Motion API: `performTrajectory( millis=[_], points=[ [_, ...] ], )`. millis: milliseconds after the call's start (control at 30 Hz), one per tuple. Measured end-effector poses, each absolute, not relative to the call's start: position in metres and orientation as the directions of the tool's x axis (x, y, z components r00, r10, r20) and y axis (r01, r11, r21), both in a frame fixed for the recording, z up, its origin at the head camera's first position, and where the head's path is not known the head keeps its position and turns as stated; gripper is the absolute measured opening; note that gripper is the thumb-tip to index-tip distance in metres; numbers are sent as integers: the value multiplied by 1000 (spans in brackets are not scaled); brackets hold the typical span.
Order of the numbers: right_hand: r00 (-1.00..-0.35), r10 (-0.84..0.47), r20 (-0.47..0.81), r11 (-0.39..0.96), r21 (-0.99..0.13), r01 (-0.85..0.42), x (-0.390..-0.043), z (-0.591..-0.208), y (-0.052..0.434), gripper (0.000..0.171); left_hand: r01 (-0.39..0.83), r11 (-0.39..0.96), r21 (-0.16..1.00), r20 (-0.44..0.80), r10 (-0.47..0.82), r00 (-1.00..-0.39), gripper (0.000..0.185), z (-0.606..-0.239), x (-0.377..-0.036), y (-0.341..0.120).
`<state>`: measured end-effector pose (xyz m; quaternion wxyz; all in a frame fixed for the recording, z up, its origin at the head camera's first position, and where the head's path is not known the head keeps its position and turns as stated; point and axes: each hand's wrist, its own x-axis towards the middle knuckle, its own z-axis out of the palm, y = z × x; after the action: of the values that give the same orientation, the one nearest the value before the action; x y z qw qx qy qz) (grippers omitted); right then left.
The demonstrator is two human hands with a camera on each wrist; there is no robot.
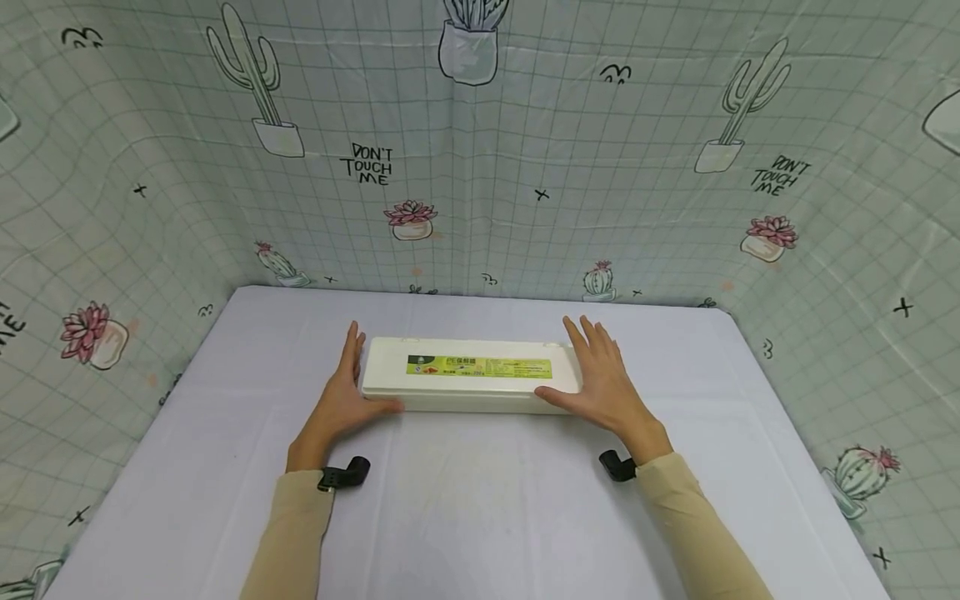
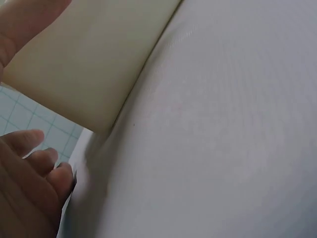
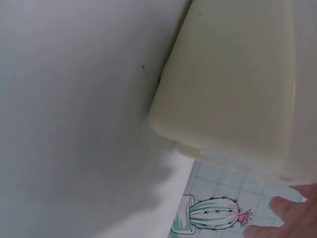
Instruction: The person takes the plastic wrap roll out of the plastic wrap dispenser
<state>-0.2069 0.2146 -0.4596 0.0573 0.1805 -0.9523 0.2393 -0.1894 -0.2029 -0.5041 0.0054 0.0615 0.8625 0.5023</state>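
Note:
A long white cling film box (image 1: 472,388) with a green and yellow label lies crosswise on the table. My left hand (image 1: 336,410) is at its left end, the thumb along the front edge and the straight fingers beside the end. At the right end is my right hand (image 1: 602,385), its thumb over the front of the lid and its fingers spread outward. In the left wrist view, the box's pale side (image 2: 94,59) fills the upper left. The right wrist view shows the rounded end of the box (image 3: 225,89), with a few fingertips (image 3: 290,213) at the lower right.
A white cloth covers the table (image 1: 465,508). Behind and to both sides hangs a gridded curtain (image 1: 495,167) printed with cacti and lettering. Black wrist devices (image 1: 345,473) sit at both cuffs.

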Motion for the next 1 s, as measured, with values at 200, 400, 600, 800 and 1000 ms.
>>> performTrajectory(
  millis=[200,400,600,800,1000],
  points=[
    [-916,-327,231,806,-439,-398,-206,-466,209,116,140,370,918,80,174,-982,148,-505,-189,-201],
    [-904,-344,255,797,-430,-424,-203,-465,206,113,148,335,930,94,172,-981,147,-507,-188,-200],
    [-889,-378,257,793,-405,-455,-202,-462,205,110,123,315,941,81,145,-986,144,-508,-187,-197],
    [-905,-382,189,818,-387,-426,-201,-462,205,107,74,337,939,36,118,-992,140,-507,-186,-194],
    [-884,-414,218,812,-351,-467,-205,-462,206,105,23,341,940,-12,102,-995,136,-508,-185,-193]
  ],
)
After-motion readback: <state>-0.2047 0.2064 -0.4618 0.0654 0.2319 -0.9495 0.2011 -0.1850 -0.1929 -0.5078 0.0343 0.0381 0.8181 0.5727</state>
